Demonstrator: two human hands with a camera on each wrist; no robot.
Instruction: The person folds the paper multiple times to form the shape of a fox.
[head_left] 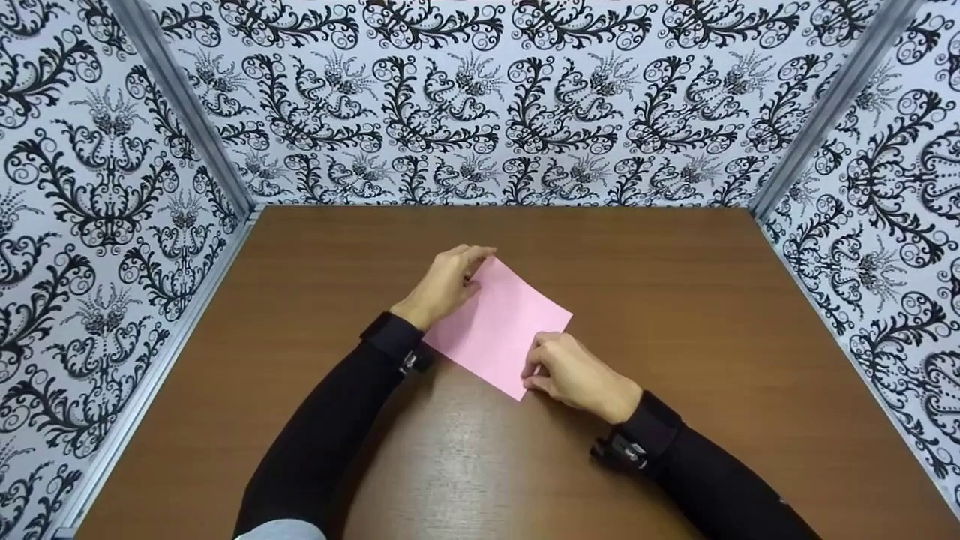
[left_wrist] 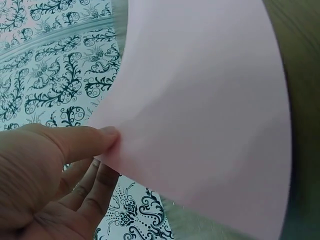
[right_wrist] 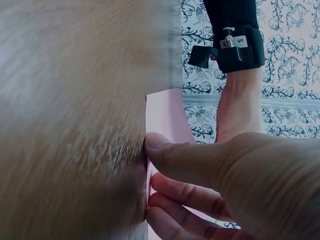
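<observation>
Pink paper sheet [head_left: 499,322] lies near centre of brown table [head_left: 675,300], turned diamond-wise. Left hand [head_left: 444,285] pinches sheet's far corner, thumb over fingers. Right hand [head_left: 574,371] pinches near-right corner, thumb on top, fingers beneath. Patterned walls [head_left: 480,97] enclose table's far and side edges.

long black sleeves [head_left: 322,435], black wrist straps [head_left: 651,427] with small silver-and-black clips, bare hands
</observation>
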